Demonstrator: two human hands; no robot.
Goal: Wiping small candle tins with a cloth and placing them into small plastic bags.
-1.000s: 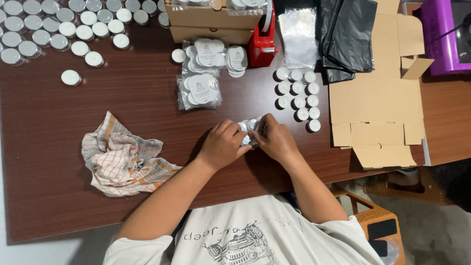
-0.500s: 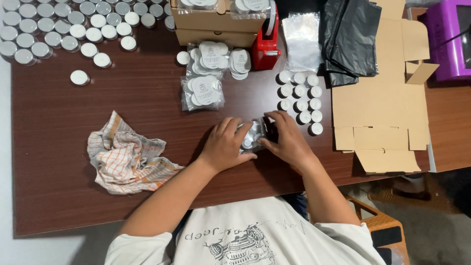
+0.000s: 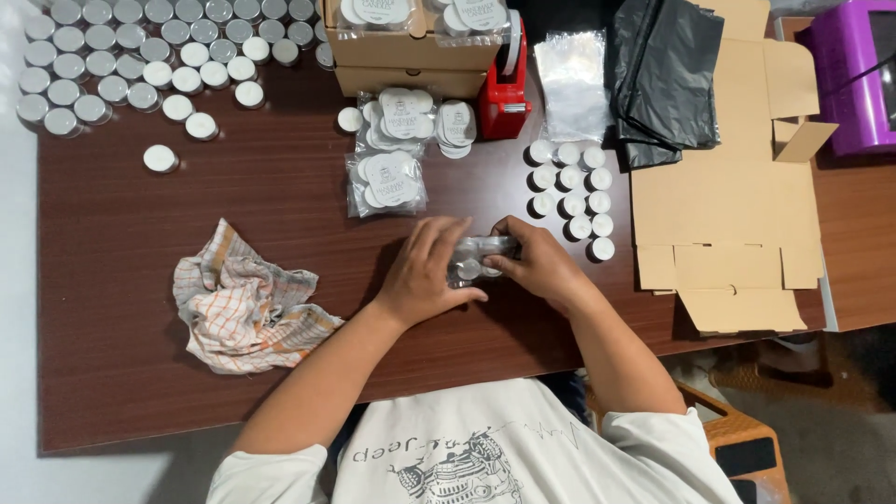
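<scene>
Fingers of both hands closed on a clear packet of tealights (image 3: 478, 259), mid-worktop (image 3: 280, 187)

I see left hand (image 3: 425, 271) and right hand (image 3: 539, 269) gripping opposite ends, presumably to steady the packet; its long axis runs left–right, lying flat, between crumpled cloth (image 3: 247, 303) and loose tealight rows (image 3: 574, 196)

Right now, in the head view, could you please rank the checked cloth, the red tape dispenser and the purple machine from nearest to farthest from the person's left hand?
1. Checked cloth: on the table, just to the left of the left hand.
2. Red tape dispenser: up the table, beside the cardboard box.
3. Purple machine: far right corner.
</scene>
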